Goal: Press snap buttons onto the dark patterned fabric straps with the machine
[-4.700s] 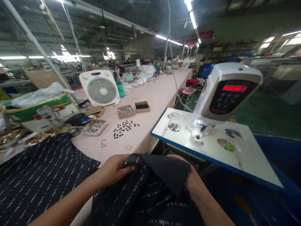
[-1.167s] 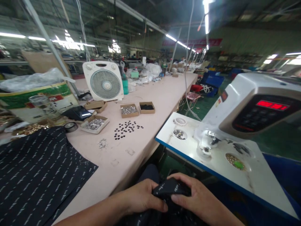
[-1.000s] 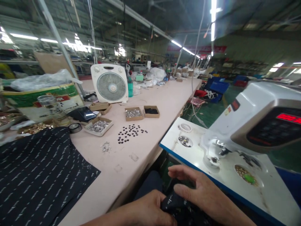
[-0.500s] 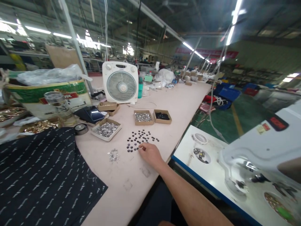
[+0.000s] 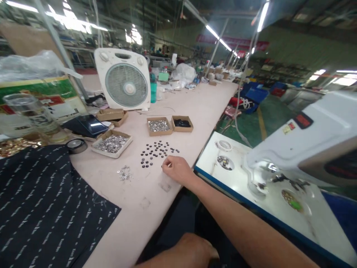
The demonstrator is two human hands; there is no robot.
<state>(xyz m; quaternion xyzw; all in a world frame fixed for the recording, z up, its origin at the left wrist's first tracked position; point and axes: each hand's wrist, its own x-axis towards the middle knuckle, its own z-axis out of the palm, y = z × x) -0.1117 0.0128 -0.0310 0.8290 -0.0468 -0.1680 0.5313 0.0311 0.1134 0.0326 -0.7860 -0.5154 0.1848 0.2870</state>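
Note:
Several small round black snap buttons (image 5: 156, 152) lie spread on the tabletop. Just to their near right is my right hand (image 5: 177, 170), its thumb and fingers pinched together, with a small dark bit showing at the fingertips that looks like one black snap button. At the bottom edge, low in front of my body, my left hand (image 5: 192, 250) is curled closed; what it holds, if anything, is hidden. Loose silver metal snap parts (image 5: 125, 173) form a little pile left of the buttons.
Behind the buttons are a box of silver parts (image 5: 158, 125), a box of black parts (image 5: 182, 123) and another tray (image 5: 112, 144). A fan (image 5: 128, 80) stands farther back. Dark printed fabric (image 5: 52, 208) covers the left; a white machine (image 5: 279, 149) is at right.
My right hand has drawn slightly back from the black snap buttons, its fingers pinched. My left hand has come into view at the bottom. The view has tilted down and shifted right.

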